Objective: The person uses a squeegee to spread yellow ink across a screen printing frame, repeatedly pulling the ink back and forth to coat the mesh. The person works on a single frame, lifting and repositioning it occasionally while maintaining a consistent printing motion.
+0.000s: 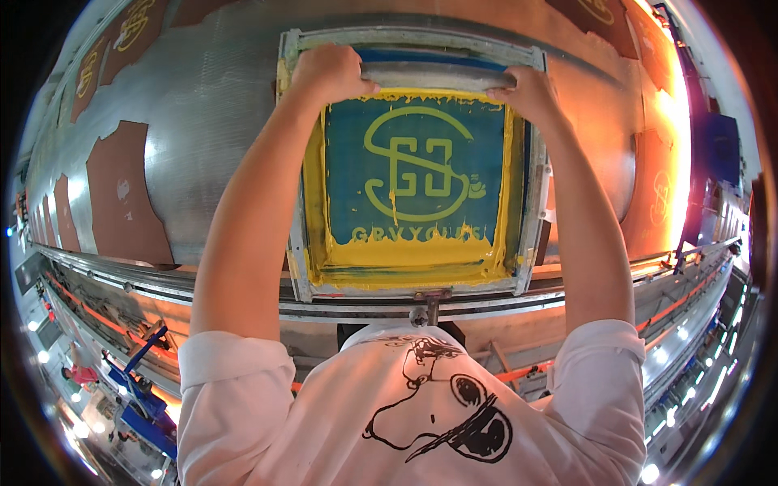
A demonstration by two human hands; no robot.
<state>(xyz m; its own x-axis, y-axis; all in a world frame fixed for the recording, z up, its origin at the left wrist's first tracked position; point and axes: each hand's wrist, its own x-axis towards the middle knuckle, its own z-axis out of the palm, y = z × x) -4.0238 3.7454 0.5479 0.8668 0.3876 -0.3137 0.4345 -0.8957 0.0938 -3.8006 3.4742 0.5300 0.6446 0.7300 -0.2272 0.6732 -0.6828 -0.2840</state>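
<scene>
My left hand (331, 71) and my right hand (525, 89) are closed round the two ends of a squeegee (438, 77). The squeegee lies crosswise near the far side of a screen printing frame (296, 243) with a pale metal rim. Inside the frame, a blue-green mesh (344, 162) carries a yellowish looped emblem and lettering. Thick yellow ink (405, 259) is pooled along the near side, and more of it coats the side edges. A ragged yellow line runs just below the squeegee. The squeegee's lower edge is hidden.
The frame rests on a long metal table (203, 162). Brown cut fabric pieces (126, 194) lie to the left, and another printed piece (655, 178) lies to the right under orange light. A metal rail (421, 312) runs along the near edge. A person (81, 368) stands far off at lower left.
</scene>
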